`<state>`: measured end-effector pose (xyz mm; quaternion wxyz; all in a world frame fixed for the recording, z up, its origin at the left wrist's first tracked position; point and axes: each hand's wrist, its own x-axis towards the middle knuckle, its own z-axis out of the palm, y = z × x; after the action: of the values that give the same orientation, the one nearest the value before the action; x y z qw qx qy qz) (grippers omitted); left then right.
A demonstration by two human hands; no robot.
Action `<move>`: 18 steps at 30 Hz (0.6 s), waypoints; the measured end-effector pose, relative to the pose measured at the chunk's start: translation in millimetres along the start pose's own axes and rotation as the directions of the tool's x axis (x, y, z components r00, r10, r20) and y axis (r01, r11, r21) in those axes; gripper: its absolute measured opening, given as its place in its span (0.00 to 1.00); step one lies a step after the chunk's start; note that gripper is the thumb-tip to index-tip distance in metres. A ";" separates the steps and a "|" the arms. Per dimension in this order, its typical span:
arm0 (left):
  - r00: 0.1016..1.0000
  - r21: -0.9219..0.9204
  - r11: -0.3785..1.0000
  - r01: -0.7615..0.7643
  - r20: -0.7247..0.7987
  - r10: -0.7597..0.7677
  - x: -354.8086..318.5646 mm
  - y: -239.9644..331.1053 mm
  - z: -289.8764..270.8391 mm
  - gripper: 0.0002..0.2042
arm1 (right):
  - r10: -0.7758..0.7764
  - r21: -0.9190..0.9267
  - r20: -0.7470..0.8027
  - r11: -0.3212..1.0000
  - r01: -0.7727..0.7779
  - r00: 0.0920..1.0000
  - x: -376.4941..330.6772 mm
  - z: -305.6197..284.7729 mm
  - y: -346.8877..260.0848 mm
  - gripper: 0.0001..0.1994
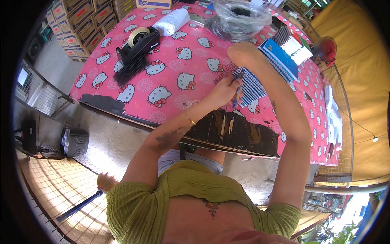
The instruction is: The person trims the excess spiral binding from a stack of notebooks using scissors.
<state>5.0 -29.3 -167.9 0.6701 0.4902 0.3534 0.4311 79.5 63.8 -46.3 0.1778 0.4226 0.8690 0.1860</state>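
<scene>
Close to the table's front edge, my left hand point(225, 91) is closed around a slim blue-handled tool point(237, 95) that looks like pliers, though its jaws are hard to make out. Just beyond it, my right hand point(242, 54) bends sharply at the wrist, and its fingers are hidden from view. Beneath my right forearm lies a fanned row of blue-and-white striped edges point(254, 90), apparently stacked notebooks. Dark spiral coils point(227, 72) show beside them, next to my left hand. A blue-covered notebook stack point(280, 59) sits to the right of my right forearm.
A black tape dispenser point(140, 46) stands at the left on the pink patterned table cover point(170, 110), with black coils point(132, 71) beside it. Farther back are a white roll point(171, 22) and a clear plastic bag point(239, 24). Cartons point(81, 24) are stacked at far left.
</scene>
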 end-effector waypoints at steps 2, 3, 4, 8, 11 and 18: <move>0.999 -0.058 0.998 0.030 -0.020 -0.031 2.4 -1.2 -3.4 0.18 | -0.008 0.024 0.032 1.000 0.008 0.999 2.2 -4.3 -4.6 0.10; 0.998 -0.088 0.995 0.046 -0.027 -0.048 3.5 -0.3 -4.2 0.18 | -0.011 0.035 0.050 0.999 0.009 0.999 2.6 -4.3 -5.8 0.10; 0.998 -0.096 0.994 0.051 -0.026 -0.054 4.6 0.7 -5.0 0.18 | -0.002 0.026 0.055 1.000 0.001 0.998 2.5 -2.3 -6.2 0.10; 0.999 -0.100 0.994 0.038 -0.034 -0.042 8.8 4.6 -6.5 0.16 | 0.017 0.012 0.096 1.000 -0.018 0.995 1.3 0.0 -5.9 0.11; 0.999 -0.083 0.996 0.011 -0.045 -0.015 11.0 6.2 -5.0 0.15 | 0.005 0.007 0.146 1.000 -0.006 0.989 3.6 0.7 -5.0 0.11; 1.000 -0.054 0.999 0.006 -0.015 -0.007 2.3 -9.5 -7.6 0.15 | -0.015 0.035 0.117 0.999 0.011 0.993 3.2 3.9 -2.6 0.11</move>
<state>1.2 -25.9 -179.2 0.6817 0.4675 0.3483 0.4421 77.7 65.6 -51.5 0.2228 0.4300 0.8628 0.1449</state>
